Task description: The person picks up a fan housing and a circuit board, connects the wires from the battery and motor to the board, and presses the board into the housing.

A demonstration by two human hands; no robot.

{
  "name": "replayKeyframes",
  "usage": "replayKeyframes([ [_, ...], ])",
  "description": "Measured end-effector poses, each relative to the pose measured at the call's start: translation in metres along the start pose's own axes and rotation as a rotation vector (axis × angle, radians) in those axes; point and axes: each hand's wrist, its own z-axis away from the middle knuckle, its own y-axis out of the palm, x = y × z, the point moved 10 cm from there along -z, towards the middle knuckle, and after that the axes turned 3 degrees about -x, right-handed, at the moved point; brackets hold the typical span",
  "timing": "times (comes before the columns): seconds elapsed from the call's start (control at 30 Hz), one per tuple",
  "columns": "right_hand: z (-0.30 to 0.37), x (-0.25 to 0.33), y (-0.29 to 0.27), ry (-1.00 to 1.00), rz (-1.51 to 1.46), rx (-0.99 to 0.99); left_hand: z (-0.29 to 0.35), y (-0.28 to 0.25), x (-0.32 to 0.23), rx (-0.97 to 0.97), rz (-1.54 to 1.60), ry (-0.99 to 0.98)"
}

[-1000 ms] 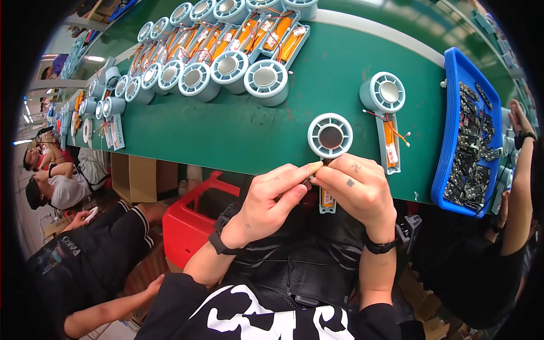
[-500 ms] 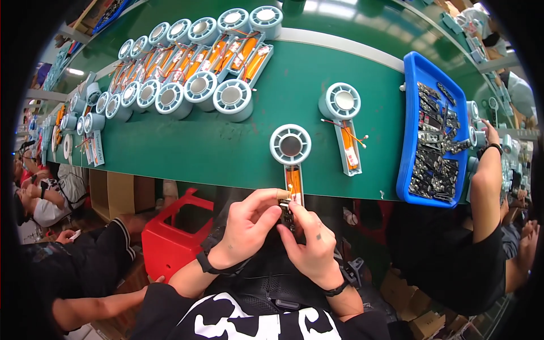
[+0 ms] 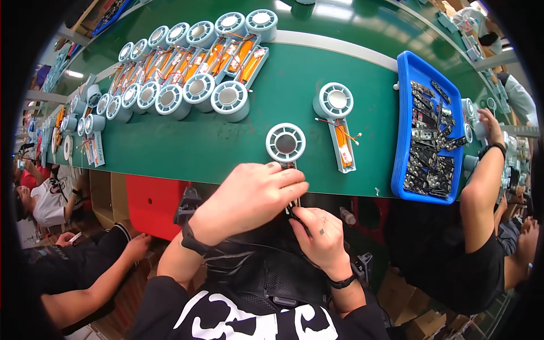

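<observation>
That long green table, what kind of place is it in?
Probably a factory assembly room: rows of matching fan-like units, a blue tray of small circuit boards, and a co-worker alongside.

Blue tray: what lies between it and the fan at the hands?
In the head view, a second fan lies on the table between the tray and the first fan.

red plastic stool, left | cardboard box, just beside it | black-clad co-worker, right

White glare streaks the far green tabletop
</observation>
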Motion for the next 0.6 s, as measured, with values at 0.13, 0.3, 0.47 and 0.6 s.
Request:
replayKeyframes([
  [0.13, -0.002, -0.007, -0.009, -0.002, -0.041, -0.001, 0.003, -0.003, 0.011, -0.054, 0.13, 0.057],
  [0.3, 0.0, -0.037, -0.012, 0.345, -0.278, 0.051, 0.012, 0.0, 0.026, -0.199, 0.34, -0.019],
  [0.47, 0.004, -0.07, 0.003, 0.691, -0.861, -0.042, 0.014, 0.002, 0.028, -0.309, 0.353, -0.075],
  [0.6, 0.002, -0.075, 0.013, 0.773, -1.043, -0.06, 0.017, 0.002, 0.028, -0.35, 0.369, -0.14],
])
